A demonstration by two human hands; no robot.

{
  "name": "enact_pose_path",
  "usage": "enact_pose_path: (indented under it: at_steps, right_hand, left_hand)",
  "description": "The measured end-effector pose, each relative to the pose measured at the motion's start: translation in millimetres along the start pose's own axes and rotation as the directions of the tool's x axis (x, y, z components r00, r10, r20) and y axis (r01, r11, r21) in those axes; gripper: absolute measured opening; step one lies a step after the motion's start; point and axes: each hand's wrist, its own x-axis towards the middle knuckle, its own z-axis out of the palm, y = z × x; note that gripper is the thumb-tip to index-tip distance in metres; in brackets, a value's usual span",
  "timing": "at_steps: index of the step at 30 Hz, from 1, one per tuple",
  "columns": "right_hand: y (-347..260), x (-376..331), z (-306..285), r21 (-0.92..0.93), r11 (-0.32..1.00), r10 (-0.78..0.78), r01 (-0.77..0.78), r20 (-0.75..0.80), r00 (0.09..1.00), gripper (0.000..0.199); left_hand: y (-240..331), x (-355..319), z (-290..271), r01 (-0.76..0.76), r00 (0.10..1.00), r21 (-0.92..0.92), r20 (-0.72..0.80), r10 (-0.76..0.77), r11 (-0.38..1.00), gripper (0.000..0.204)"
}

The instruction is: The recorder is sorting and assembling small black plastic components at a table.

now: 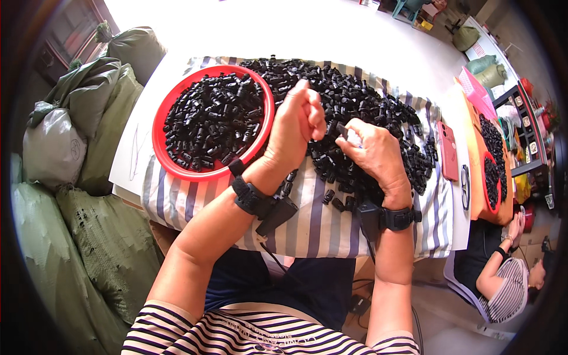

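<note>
Right of the basin [158, 133], the left hand [293, 125] half-curls, its grip hidden from me; beyond, the right hand [378, 152] pinches a black part [341, 131] in its fingers, basin side.

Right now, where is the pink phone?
In the head view, the pink phone lies at the right edge of the striped cloth, to the right of the person's right hand and the heap of small black parts.

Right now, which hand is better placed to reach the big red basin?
Probably the left hand: it's beside the big red basin, while the right hand is farther away, over black pieces.
</note>
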Motion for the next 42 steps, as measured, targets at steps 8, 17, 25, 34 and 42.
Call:
enact_pose_path:
  at_steps: [8, 17, 25, 34, 42]
  right_hand:
    - [-11, 4, 6, 0.745, 0.667, 0.183, 0.018, -0.187, 0.965, 0.014]
    - [-12, 5, 9, 0.942, 0.334, 0.099, 0.0, -0.035, 0.995, 0.016]
    - [-10, 5, 16, 0.902, 0.425, 0.129, 0.074, -0.142, 0.981, 0.014]
    - [-8, 6, 16, 0.842, 0.532, 0.176, 0.093, -0.217, 0.96, 0.016]
    - [-13, 2, 6, 0.615, 0.782, 0.024, 0.099, -0.19, 0.982, 0.054]
  left_hand:
    - [-4, -10, 11, 0.086, 0.98, 0.321, 0.142, -0.138, 0.943, 0.023]
    - [-11, -9, 7, 0.171, 0.957, 0.2, 0.2, -0.211, 0.965, 0.03]
    - [-11, -10, 9, 0.214, 0.929, 0.116, 0.281, -0.239, 0.97, 0.045]
    - [-8, -11, 10, 0.236, 0.936, 0.21, 0.212, -0.28, 0.949, 0.035]
    - [-12, -6, -1, 0.224, 0.953, 0.023, 0.203, -0.224, 0.974, 0.03]
